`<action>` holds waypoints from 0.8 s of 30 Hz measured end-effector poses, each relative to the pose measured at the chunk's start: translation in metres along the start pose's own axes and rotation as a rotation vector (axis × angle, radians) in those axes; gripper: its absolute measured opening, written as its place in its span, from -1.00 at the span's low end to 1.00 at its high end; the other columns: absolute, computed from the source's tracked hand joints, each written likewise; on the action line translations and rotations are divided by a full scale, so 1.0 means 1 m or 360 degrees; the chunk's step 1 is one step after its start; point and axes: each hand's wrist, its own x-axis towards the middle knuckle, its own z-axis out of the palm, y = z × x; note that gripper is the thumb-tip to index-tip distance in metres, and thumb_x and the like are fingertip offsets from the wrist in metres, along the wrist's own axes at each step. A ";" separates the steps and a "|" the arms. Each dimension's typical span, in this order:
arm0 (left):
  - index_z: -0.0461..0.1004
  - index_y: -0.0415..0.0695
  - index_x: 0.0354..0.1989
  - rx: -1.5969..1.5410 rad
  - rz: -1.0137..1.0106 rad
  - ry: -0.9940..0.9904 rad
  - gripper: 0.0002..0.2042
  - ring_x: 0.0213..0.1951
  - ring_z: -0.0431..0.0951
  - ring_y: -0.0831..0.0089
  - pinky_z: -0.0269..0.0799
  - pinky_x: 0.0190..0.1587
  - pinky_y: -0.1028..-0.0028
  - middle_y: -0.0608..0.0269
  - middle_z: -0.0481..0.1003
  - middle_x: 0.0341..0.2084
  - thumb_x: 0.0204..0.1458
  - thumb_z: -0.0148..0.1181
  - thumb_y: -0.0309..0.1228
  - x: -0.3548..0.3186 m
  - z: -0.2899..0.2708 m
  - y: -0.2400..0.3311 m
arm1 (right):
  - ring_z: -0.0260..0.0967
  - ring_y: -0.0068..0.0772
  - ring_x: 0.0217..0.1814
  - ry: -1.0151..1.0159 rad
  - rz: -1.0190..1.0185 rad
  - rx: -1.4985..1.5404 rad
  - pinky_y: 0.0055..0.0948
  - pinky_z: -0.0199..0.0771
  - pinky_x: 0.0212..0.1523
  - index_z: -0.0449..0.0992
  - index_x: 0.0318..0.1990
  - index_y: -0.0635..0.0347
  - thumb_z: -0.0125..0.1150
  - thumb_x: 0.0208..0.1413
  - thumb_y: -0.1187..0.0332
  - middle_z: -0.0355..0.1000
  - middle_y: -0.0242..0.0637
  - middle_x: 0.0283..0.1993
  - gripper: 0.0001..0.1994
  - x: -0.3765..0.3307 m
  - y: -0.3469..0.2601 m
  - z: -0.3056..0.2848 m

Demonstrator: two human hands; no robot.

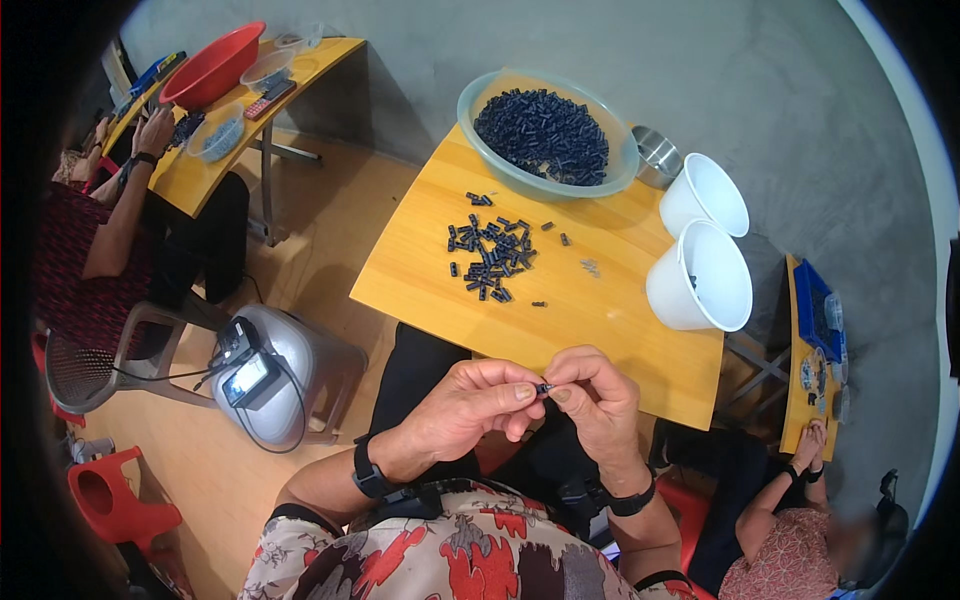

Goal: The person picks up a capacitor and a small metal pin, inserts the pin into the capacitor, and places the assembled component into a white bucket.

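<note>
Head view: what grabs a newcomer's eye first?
Probably the two hands low in the centre: the left hand and right hand pinch one small dark part between their fingertips. Next, the clear bowl heaped with dark parts at the far edge of the yellow table, and the loose scatter of parts mid-table. Two white tubs stand at the right.
</note>
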 end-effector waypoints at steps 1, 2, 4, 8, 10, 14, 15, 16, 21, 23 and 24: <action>0.48 -0.27 -0.21 0.0018 -0.0002 -0.0004 -0.83 -0.53 0.44 0.61 0.42 -0.46 0.62 0.19 0.52 -0.44 0.11 0.08 -0.44 0.000 0.001 0.000 | 0.32 -0.51 -0.21 0.0000 -0.0025 -0.0032 -0.58 0.32 -0.16 0.43 -0.31 0.33 0.15 0.06 0.55 0.35 -0.30 -0.26 -0.94 -0.001 -0.001 -0.001; 0.48 -0.27 -0.21 0.0021 0.0000 -0.0006 -0.83 -0.53 0.44 0.61 0.42 -0.46 0.62 0.19 0.52 -0.44 0.11 0.08 -0.44 0.000 0.002 0.000 | 0.32 -0.51 -0.21 0.0001 -0.0049 -0.0064 -0.58 0.32 -0.17 0.43 -0.31 0.33 0.15 0.05 0.55 0.35 -0.30 -0.26 -0.94 -0.001 -0.001 -0.001; 0.49 -0.27 -0.22 0.0064 0.0017 -0.0017 -0.83 -0.53 0.43 0.61 0.41 -0.46 0.62 0.20 0.52 -0.45 0.10 0.09 -0.44 0.001 0.004 -0.001 | 0.33 -0.51 -0.22 0.0010 -0.0059 -0.0089 -0.58 0.33 -0.18 0.43 -0.31 0.33 0.15 0.05 0.55 0.35 -0.29 -0.26 -0.94 -0.002 -0.002 -0.002; 0.50 -0.27 -0.24 0.0151 0.0015 0.0014 -0.84 -0.53 0.43 0.61 0.40 -0.46 0.63 0.21 0.52 -0.46 0.09 0.10 -0.44 0.001 0.007 -0.002 | 0.35 -0.49 -0.26 0.0033 -0.0149 -0.0281 -0.58 0.35 -0.23 0.43 -0.32 0.34 0.16 0.05 0.54 0.37 -0.26 -0.28 -0.93 -0.003 -0.005 -0.003; 0.50 -0.27 -0.24 0.0224 0.0062 0.0032 -0.85 -0.54 0.43 0.62 0.39 -0.47 0.65 0.21 0.52 -0.47 0.08 0.12 -0.46 0.001 0.010 0.000 | 0.35 -0.49 -0.27 0.0065 -0.0138 -0.0286 -0.57 0.36 -0.23 0.43 -0.32 0.34 0.16 0.05 0.53 0.38 -0.25 -0.29 -0.93 -0.005 -0.004 -0.003; 0.50 -0.28 -0.23 0.0247 0.0105 0.0019 -0.85 -0.54 0.43 0.64 0.38 -0.48 0.67 0.21 0.52 -0.46 0.07 0.12 -0.48 0.001 0.011 -0.001 | 0.36 -0.48 -0.27 0.0080 -0.0208 -0.0341 -0.57 0.36 -0.24 0.44 -0.33 0.33 0.18 0.04 0.51 0.39 -0.24 -0.29 -0.92 -0.006 -0.003 -0.004; 0.50 -0.28 -0.22 0.0255 0.0120 0.0016 -0.85 -0.53 0.43 0.64 0.38 -0.48 0.67 0.21 0.52 -0.46 0.07 0.13 -0.49 0.001 0.010 -0.002 | 0.36 -0.48 -0.27 0.0081 -0.0204 -0.0340 -0.57 0.36 -0.24 0.44 -0.33 0.33 0.18 0.04 0.51 0.39 -0.24 -0.29 -0.92 -0.007 -0.003 -0.004; 0.50 -0.29 -0.21 0.0263 0.0135 0.0012 -0.84 -0.53 0.43 0.65 0.38 -0.48 0.67 0.21 0.52 -0.46 0.06 0.13 -0.51 0.001 0.009 -0.002 | 0.36 -0.48 -0.27 0.0087 -0.0225 -0.0366 -0.56 0.37 -0.25 0.44 -0.33 0.32 0.19 0.04 0.50 0.40 -0.24 -0.29 -0.91 -0.006 -0.004 -0.003; 0.49 -0.28 -0.21 0.0286 0.0199 0.0054 -0.85 -0.51 0.43 0.66 0.39 -0.46 0.68 0.23 0.52 -0.45 0.04 0.14 -0.54 0.002 0.007 -0.005 | 0.38 -0.45 -0.28 0.0096 -0.0290 -0.0472 -0.55 0.38 -0.27 0.46 -0.33 0.27 0.21 0.02 0.48 0.41 -0.24 -0.29 -0.91 -0.006 -0.004 -0.002; 0.49 -0.28 -0.21 0.0342 0.0234 0.0093 -0.85 -0.51 0.43 0.67 0.39 -0.45 0.69 0.24 0.53 -0.45 0.03 0.15 -0.55 0.002 0.006 -0.006 | 0.39 -0.43 -0.28 0.0151 -0.0277 -0.0503 -0.54 0.38 -0.28 0.47 -0.34 0.25 0.22 0.01 0.48 0.42 -0.25 -0.31 -0.92 -0.007 -0.002 -0.002; 0.49 -0.27 -0.22 0.0384 0.0289 0.0114 -0.85 -0.50 0.45 0.64 0.41 -0.43 0.66 0.24 0.52 -0.46 0.01 0.16 -0.56 0.002 0.005 -0.007 | 0.39 -0.43 -0.28 0.0151 -0.0276 -0.0502 -0.54 0.38 -0.28 0.47 -0.34 0.25 0.22 0.01 0.48 0.42 -0.25 -0.31 -0.92 -0.007 -0.001 -0.002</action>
